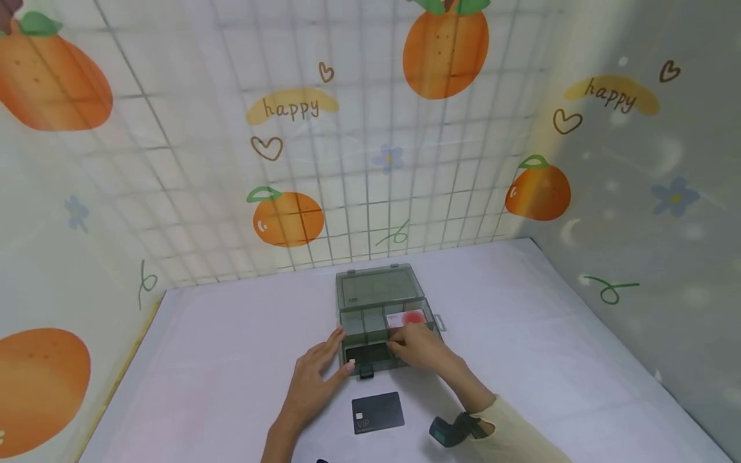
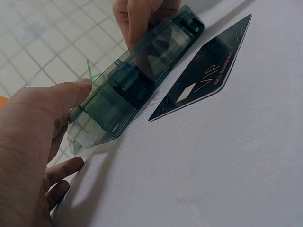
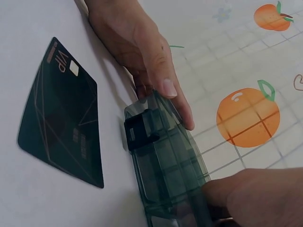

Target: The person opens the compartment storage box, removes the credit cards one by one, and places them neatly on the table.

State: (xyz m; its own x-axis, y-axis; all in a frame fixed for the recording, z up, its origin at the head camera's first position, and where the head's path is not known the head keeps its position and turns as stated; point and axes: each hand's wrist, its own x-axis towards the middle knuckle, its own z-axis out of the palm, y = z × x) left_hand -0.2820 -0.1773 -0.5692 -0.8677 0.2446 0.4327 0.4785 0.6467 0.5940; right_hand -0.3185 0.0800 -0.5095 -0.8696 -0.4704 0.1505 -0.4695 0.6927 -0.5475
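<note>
A translucent green compartment box [image 1: 353, 334] stands on the table, its lid [image 1: 379, 287] tipped back. My left hand [image 1: 315, 379] holds its front left corner, the thumb on the rim and fingers along the side. A black card [image 1: 366, 354] lies in the long front compartment. At its right end my right hand [image 1: 422, 347] reaches in with bent fingers and pinches the card's edge; the box wall partly hides the fingertips. A white card with a red circle [image 1: 405, 318] sits in the back right compartment. In front of the box lies a black VIP card [image 1: 377, 413].
The box's front latch [image 1: 366, 372] faces me, and a loop handle [image 1: 440, 323] sticks out on its right. A wrist camera [image 1: 454, 429] hangs at my right sleeve. Behind the white table [image 1: 243, 360] stands a curtain with orange prints over a grid.
</note>
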